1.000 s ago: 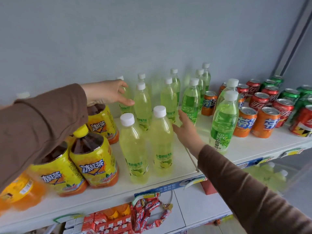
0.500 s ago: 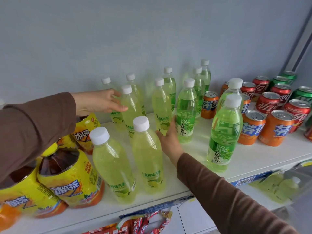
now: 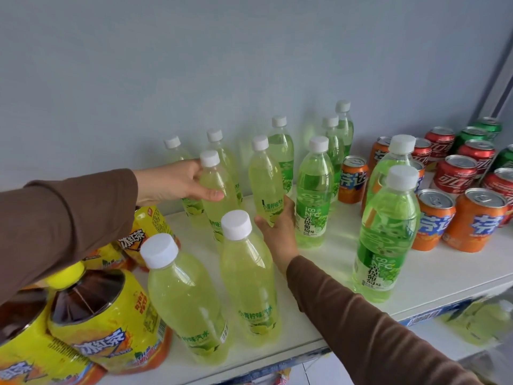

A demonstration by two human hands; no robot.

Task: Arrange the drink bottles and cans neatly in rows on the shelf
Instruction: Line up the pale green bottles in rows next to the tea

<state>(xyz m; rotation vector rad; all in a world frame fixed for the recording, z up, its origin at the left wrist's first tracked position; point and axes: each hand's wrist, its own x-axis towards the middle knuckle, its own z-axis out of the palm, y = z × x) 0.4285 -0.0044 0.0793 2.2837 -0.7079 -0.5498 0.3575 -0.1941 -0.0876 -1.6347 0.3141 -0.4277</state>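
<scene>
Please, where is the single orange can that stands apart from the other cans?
In the head view, the orange can stands right of centre toward the shelf's back, between two green-label bottles.

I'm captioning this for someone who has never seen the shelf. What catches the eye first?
Pale lime bottles crowd the shelf middle, where the left hand grips one and the right hand holds another's base. Big yellow tea bottles sit front left, orange cans and red cans at right.
</scene>
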